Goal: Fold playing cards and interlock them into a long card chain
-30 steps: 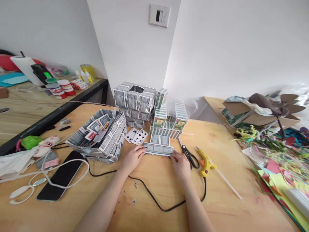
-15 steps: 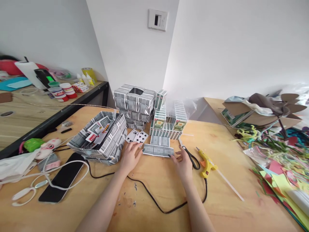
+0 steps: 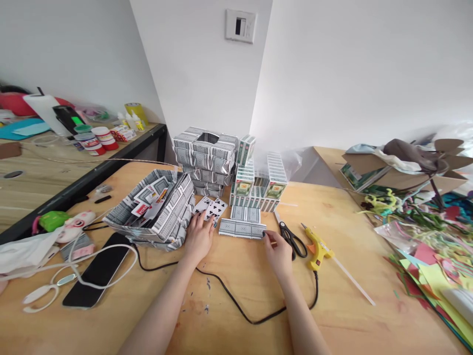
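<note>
My left hand [image 3: 199, 239] lies at the near edge of several face-up club playing cards [image 3: 217, 207], its fingers apart and fingertips on or just at the cards. With thumb and fingers drawn together, my right hand [image 3: 279, 250] pinches the right end of a strip of joined playing cards [image 3: 242, 228], grey patterned backs up. Behind the strip, touching or nearly touching it, is a shorter piece of joined cards [image 3: 245, 214]. Right of my right hand lie black-handled scissors [image 3: 291, 240] and a yellow glue gun [image 3: 317, 251] with a glue stick.
A basket made of folded cards [image 3: 173, 212] stands on the left, holding loose cards. Behind are a stacked card structure [image 3: 207, 153] and card boxes [image 3: 254, 202]. A phone [image 3: 96, 273] lies front left; a black cord [image 3: 236, 308] crosses the table. Coloured paper [image 3: 432, 281] is heaped right.
My left hand has moved slightly up and left, from beside the strip onto the edge of the face-up cards. My right hand stays by the strip's right end, its fingers drawn closer together.
</note>
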`<state>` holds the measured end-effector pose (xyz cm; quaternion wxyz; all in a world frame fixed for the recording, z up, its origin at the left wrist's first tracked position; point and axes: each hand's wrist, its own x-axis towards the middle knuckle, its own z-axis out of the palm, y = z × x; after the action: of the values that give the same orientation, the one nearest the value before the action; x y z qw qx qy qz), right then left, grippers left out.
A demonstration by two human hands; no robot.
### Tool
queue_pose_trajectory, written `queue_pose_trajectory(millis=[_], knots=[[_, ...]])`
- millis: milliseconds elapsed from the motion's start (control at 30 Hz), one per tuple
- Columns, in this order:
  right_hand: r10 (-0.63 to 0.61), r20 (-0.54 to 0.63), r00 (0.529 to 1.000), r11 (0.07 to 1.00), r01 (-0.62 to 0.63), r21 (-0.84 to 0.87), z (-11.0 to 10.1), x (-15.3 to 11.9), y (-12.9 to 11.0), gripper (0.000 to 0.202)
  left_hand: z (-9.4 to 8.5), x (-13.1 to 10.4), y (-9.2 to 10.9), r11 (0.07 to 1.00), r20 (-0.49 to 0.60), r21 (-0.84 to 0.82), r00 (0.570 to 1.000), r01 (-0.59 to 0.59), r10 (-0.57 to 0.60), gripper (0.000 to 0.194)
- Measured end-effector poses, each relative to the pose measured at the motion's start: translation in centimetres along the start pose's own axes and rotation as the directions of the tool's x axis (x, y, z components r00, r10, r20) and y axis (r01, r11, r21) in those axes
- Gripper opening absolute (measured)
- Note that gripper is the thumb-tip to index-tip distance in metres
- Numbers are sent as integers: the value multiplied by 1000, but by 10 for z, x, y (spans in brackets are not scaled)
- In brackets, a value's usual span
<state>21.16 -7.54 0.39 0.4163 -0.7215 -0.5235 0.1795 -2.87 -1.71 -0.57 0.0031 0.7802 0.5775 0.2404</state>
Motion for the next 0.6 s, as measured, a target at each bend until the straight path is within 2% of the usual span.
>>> queue_pose_trajectory(millis=[233,400,600], knots=[[3,-5,1000,1000,-3,24,0,-2,-3,35,4,0,1,1000,-28,10,999,15,-15,47],[12,8,1000,999,-13,52,1,-4,-5,36,2,2,7,1000,2,21,1000,0,0,35],[14,5,1000,999,-15,44,2,-5,-6,34,6,2,4,1000,-20,-12,999,25,-25,36]])
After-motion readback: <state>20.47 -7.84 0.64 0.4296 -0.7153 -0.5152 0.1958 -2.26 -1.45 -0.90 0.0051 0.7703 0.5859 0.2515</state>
